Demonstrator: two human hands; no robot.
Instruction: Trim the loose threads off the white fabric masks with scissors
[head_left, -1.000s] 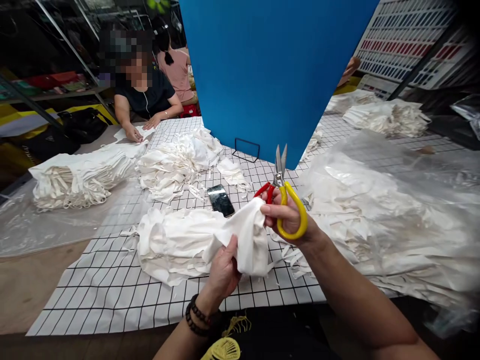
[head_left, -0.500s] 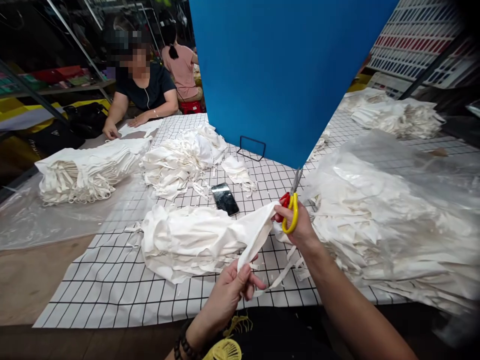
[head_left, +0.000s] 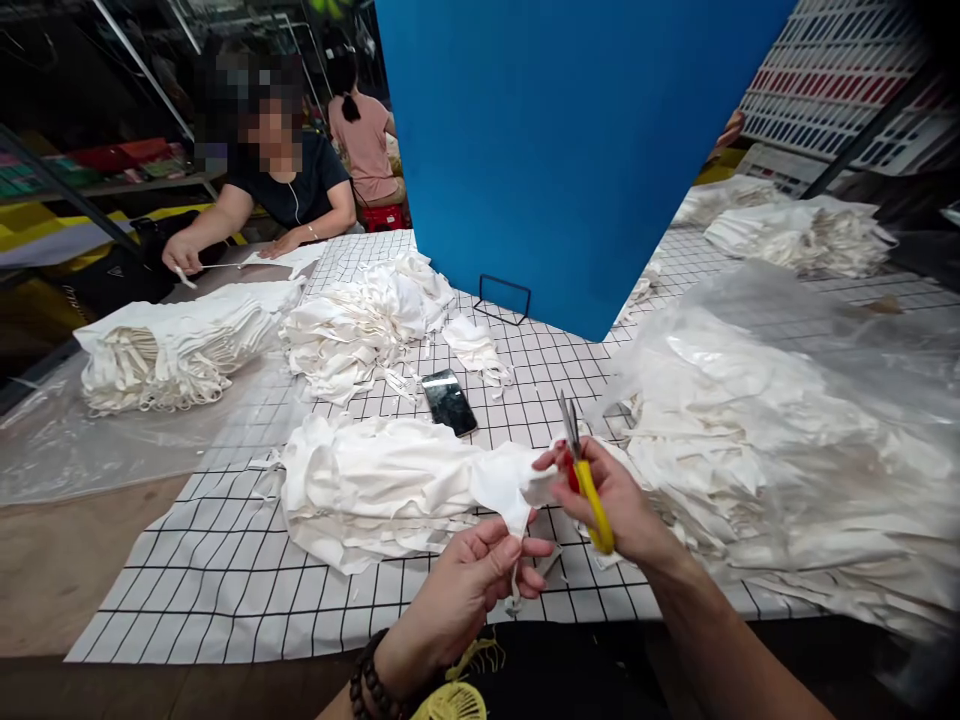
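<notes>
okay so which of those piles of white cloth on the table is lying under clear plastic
The big white pile on the right, beside the right hand. A clear plastic sheet drapes over it; the piles at centre and far left lie uncovered.

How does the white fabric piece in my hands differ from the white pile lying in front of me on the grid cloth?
The fabric piece is single and lifted, pinched between the left hand and the right hand, which also holds the scissors. The pile is many pieces, far bulkier, resting on the grid cloth, untouched by either hand. Both are white fabric.
</notes>
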